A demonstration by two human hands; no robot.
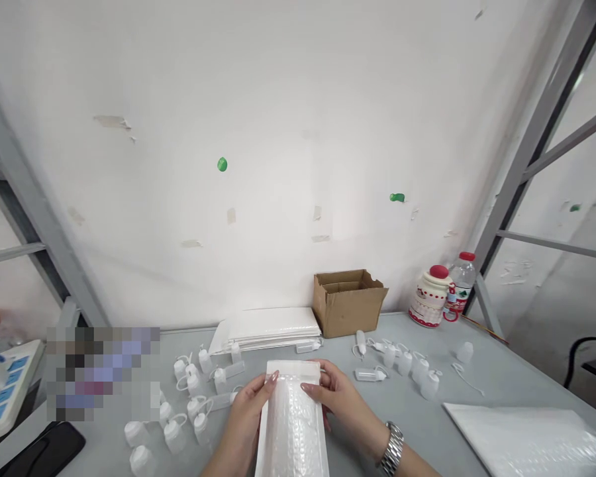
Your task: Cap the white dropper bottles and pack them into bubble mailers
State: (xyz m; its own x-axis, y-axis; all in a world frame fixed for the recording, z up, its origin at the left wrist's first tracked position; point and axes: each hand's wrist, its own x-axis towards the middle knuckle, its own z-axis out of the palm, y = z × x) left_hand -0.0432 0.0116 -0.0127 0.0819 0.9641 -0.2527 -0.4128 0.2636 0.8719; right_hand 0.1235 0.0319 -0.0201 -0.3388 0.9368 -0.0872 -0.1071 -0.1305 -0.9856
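Grey table (422, 417), white bottles (195, 385), cardboard box (348, 303)

No print readable on white mailer (292, 424), water bottle (462, 277) label too small

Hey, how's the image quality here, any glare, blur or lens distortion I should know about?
Head view: the wide-angle lens splays the grey metal uprights outward; the white wall is bright and washed out, with soft shadows; the bubble mailer held by the left hand and right hand shows a mild sheen; a pixelated patch masks the lower left.
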